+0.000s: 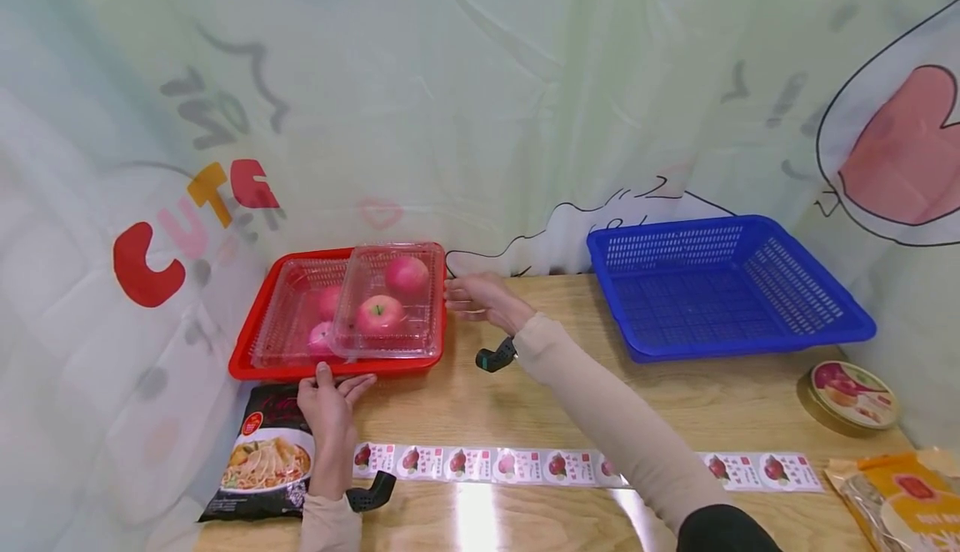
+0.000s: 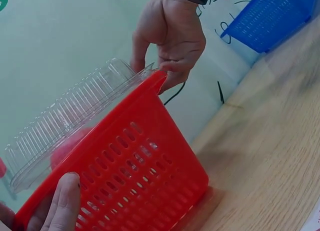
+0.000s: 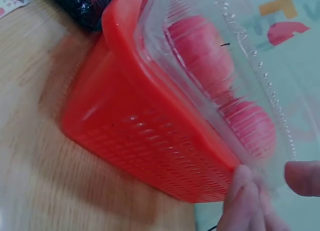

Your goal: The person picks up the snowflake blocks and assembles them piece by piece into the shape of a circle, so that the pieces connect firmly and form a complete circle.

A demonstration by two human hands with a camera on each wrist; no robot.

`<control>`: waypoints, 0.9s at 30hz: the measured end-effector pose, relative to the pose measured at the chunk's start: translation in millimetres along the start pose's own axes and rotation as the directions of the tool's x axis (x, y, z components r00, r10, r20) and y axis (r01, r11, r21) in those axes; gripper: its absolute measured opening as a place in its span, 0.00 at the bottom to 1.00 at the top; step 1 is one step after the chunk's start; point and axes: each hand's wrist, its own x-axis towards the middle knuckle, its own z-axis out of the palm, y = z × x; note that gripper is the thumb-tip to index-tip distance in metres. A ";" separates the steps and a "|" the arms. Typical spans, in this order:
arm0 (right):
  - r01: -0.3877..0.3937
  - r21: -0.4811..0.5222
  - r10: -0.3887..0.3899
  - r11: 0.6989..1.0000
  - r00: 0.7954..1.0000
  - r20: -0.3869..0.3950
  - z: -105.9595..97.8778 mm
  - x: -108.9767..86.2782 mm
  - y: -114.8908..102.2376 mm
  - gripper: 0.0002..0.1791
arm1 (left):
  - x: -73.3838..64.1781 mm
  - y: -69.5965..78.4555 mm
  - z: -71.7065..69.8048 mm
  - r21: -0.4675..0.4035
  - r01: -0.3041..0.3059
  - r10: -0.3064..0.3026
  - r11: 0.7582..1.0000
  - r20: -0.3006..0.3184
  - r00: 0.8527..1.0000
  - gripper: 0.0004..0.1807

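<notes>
A red basket (image 1: 431, 362) holds two clear plastic boxes of apples. The right-hand box (image 1: 386, 343) rides higher, partly over the left-hand box (image 1: 288, 310); two apples show in each. At the basket's front rim is my left hand (image 1: 327, 410), thumb up at the edge and fingers stretched out below it; the left wrist view shows those fingers (image 2: 65, 203) along the outer wall under the rim. My right hand (image 1: 491, 298) reaches to the right rim with extended fingers. In the right wrist view its fingertips (image 3: 242, 191) are right at the rim, the thumb standing apart.
A blue basket (image 1: 637, 343) stands at the right. Noodle bag (image 1: 266, 452) lies by my left wrist. A strip of apple stickers (image 1: 506, 465) crosses the table's front. A round tub (image 1: 853, 395) and an orange-and-yellow packet (image 1: 903, 498) lie far right. A printed curtain (image 1: 465, 118) hangs behind.
</notes>
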 end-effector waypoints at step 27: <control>0.021 -0.178 -0.019 0.984 1.000 0.014 12.8 -9.2 -11.0 0.12 | 0.8 -3.8 -0.2 -0.006 -0.027 0.027 1.000 -0.008 1.000 0.12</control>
